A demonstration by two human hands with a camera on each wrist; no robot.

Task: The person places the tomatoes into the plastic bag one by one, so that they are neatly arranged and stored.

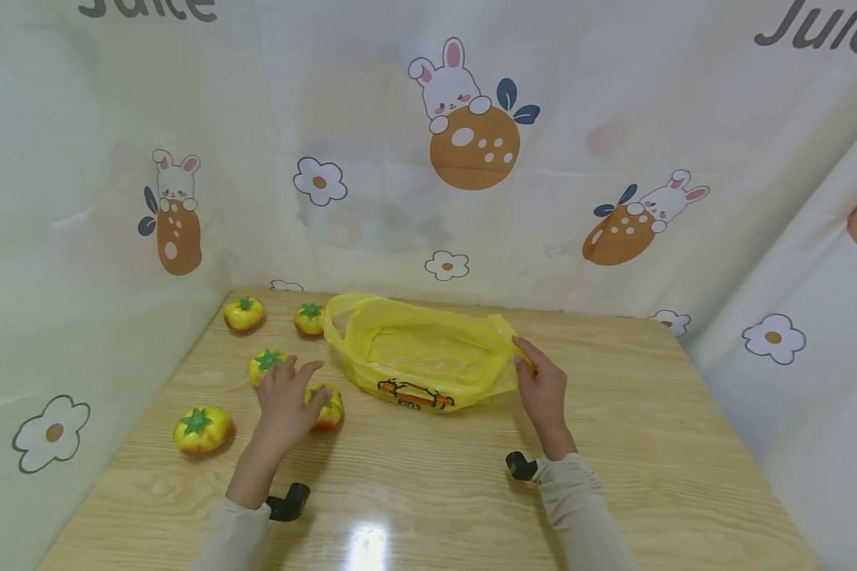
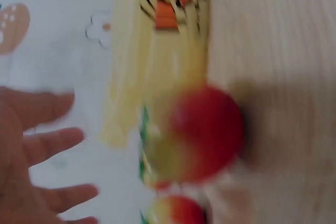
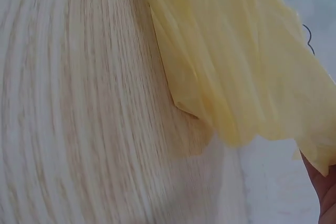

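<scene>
A yellow plastic bag (image 1: 428, 349) lies on the table with its mouth spread and a printed picture on its front. My right hand (image 1: 544, 390) pinches the bag's right edge by the handle; in the right wrist view that hand is mostly out of frame beside the yellow film (image 3: 226, 61). Over the tomato-like fruits hovers my left hand (image 1: 286, 408), its fingers spread and holding nothing. Closest to its thumb is a yellow-and-red fruit (image 1: 328, 411) with green leaves on top. The left wrist view, blurred, has a fruit (image 2: 212, 135) apart from the fingertips (image 2: 76, 135).
More such fruits stand on the left of the wooden table (image 1: 428, 492): one at the back corner (image 1: 244, 315), one beside the bag (image 1: 309, 319), one partly behind my left hand (image 1: 264, 367), one nearer the front (image 1: 203, 431). A printed curtain (image 1: 371, 103) hangs behind.
</scene>
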